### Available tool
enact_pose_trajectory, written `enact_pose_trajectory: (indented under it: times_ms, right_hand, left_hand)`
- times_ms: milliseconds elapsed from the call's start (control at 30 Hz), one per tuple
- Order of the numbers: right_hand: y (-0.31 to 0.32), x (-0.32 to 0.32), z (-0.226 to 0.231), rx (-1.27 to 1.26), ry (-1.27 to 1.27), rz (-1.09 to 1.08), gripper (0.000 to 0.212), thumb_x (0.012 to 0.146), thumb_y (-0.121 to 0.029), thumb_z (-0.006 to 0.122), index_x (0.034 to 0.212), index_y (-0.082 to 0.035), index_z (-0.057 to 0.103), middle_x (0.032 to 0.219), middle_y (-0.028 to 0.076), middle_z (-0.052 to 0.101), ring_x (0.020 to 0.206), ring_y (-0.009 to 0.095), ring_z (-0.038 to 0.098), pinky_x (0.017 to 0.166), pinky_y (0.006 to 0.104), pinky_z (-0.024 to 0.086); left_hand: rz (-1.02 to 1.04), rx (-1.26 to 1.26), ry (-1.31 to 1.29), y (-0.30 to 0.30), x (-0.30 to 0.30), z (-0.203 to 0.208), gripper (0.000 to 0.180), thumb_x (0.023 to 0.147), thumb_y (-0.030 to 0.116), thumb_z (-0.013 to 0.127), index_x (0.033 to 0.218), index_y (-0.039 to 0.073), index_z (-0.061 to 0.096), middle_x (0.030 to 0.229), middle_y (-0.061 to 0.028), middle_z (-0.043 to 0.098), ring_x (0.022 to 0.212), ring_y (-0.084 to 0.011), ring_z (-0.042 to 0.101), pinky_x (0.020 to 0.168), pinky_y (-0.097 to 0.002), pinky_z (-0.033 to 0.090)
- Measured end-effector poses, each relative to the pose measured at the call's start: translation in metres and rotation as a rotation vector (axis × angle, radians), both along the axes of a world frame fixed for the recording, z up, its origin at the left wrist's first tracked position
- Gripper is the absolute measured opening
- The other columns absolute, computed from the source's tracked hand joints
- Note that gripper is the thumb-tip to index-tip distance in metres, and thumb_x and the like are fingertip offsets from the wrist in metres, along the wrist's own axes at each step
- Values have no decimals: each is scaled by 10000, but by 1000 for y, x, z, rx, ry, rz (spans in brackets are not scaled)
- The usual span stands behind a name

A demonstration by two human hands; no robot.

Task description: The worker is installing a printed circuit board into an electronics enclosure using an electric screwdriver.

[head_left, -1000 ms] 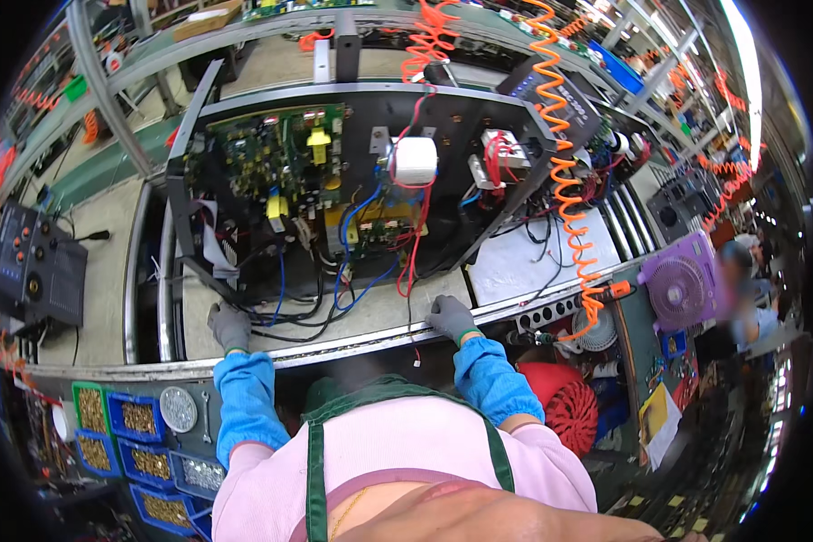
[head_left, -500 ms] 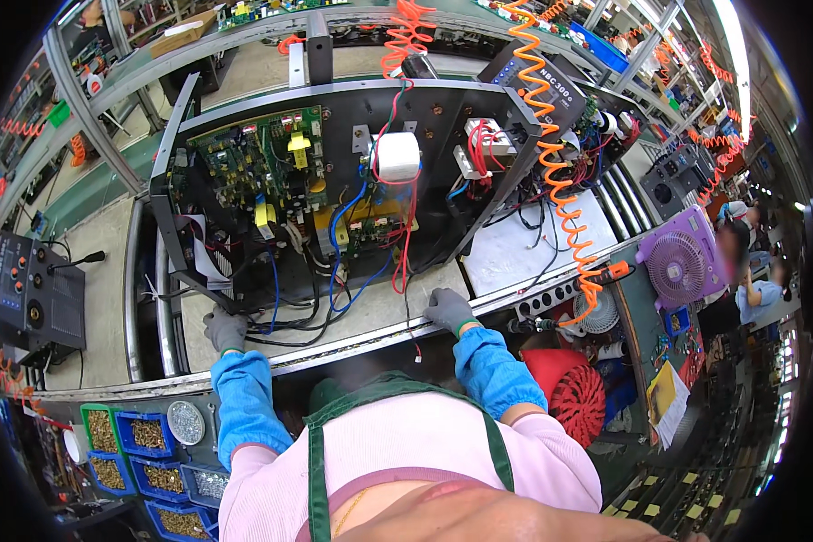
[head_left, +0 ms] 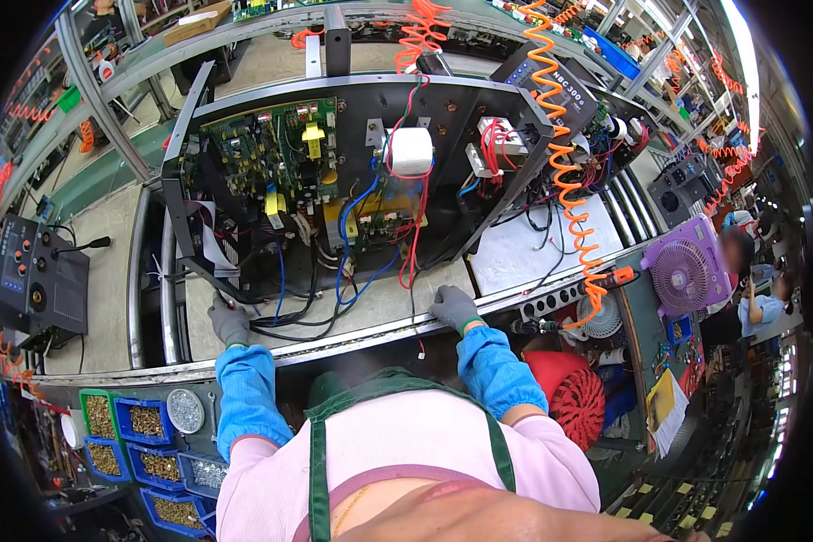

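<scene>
A black open metal chassis (head_left: 443, 208) stands upright on a pale board (head_left: 397, 298) in front of me. It carries a green circuit board (head_left: 266, 149), a white cylindrical part (head_left: 412, 151), a transformer (head_left: 497, 147) and red, blue and black wires. My left hand (head_left: 229, 322), in a grey glove, lies on the board's near left part, fingers apart, beside the black cables (head_left: 303, 316) and the chassis's lower left corner. My right hand (head_left: 454, 308), also gloved, rests at the board's near right edge with fingers laid on it. Neither hand visibly holds anything.
A grey-black machine (head_left: 41, 280) sits at left, with blue bins (head_left: 147, 421) of small metal parts below it. An orange coiled hose (head_left: 565, 181) hangs at right, near a white plate (head_left: 542, 253), a purple fan (head_left: 686, 266) and a red stool (head_left: 574, 397).
The view has shifted a little, so the chassis and most surroundings sit slightly further right. Both hands stay at the board's near edge.
</scene>
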State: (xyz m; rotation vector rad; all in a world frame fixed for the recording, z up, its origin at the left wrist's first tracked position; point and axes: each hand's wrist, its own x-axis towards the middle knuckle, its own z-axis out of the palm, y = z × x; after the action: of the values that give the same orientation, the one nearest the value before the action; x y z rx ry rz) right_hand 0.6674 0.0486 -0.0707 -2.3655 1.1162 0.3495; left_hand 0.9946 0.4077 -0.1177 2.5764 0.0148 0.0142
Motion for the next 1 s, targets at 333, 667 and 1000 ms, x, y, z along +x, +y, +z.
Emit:
enact_pose_trajectory:
  times_ms: [333,667,1000]
  right_hand:
    - [0,-1,4,28,20,-20,296,722,-305,649,926,-89,643,993,154,648,978,332,611,839,414,483]
    - [-2,3,-7,3,-27,29,356,690,-307,666,931,-46,645,1002,198,647,983,356,612,841,435,478]
    - [-3,-5,-17,-41,-171,49,298,681,-253,711,786,4,602,772,175,636,755,317,629,680,405,483]
  left_hand:
    - [-13,-593,-36,26,22,-37,718,717,-20,610,1399,76,408,959,-113,623,803,-229,602,762,-325,489]
    - [-136,-756,-480,35,72,30,812,662,-141,528,1435,-18,309,1211,-140,548,1055,-216,563,953,-293,427]
    - [-54,52,88,5,64,118,828,777,22,538,1502,208,183,1157,-128,628,1084,-305,599,926,-396,467]
